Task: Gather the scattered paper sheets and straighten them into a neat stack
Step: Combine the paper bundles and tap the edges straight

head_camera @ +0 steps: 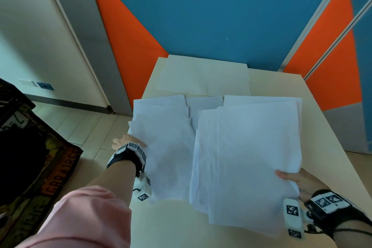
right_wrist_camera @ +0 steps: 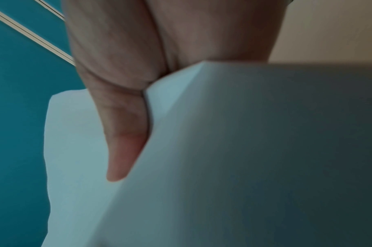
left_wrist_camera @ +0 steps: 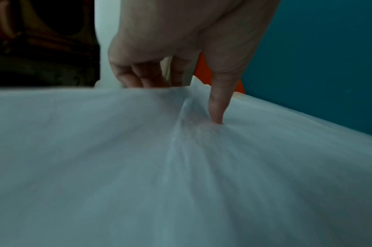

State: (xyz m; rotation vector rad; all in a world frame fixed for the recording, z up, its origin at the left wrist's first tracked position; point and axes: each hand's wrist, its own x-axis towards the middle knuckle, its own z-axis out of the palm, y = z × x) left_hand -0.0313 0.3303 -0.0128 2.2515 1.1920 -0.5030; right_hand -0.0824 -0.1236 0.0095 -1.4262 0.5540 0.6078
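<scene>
Right hand pinches the right-hand bundle of paper sheets at its near right edge, thumb on top. Left hand grips the left bundle, which overhangs the tabletop at its left edge.

The left hand reaches forward from a pink sleeve, a marker band at the wrist; its thumb presses down on top of the sheets while the fingers curl under their edge. The right hand, also banded at the wrist, comes in from the right, thumb flat on top of the sheets it pinches
</scene>
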